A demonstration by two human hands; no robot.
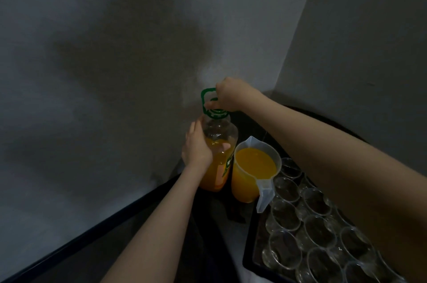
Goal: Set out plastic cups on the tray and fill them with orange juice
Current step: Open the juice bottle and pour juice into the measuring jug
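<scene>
Our left hand point(196, 147) wraps the shoulder of the bottle point(217, 153), fingers curled round its clear plastic, thumb on the near side, forearm reaching up from the lower middle of the view. Our right hand point(227, 95) comes in from the right, arm stretched across above the cups, and its fingers curl down onto the green cap point(216, 113) at the bottle's neck, pinching it. A green loop handle point(205, 98) stands up from the cap ring just left of that hand.

The bottle stands upright, its upper part clear and empty, the lower part filled with orange juice and wearing a label we cannot read. Just right of it, touching or nearly so, stands the jug point(253, 174): translucent plastic, tapered, with a spout at the far rim and a flat handle pointing toward us, filled close to the brim with juice.

Right of the jug lies the dark tray point(247, 252), rectangular with a raised rim. The cups point(300, 232), clear, thin-walled and round, stand packed in rows on it, all without juice. Grey walls meet in a corner behind.
</scene>
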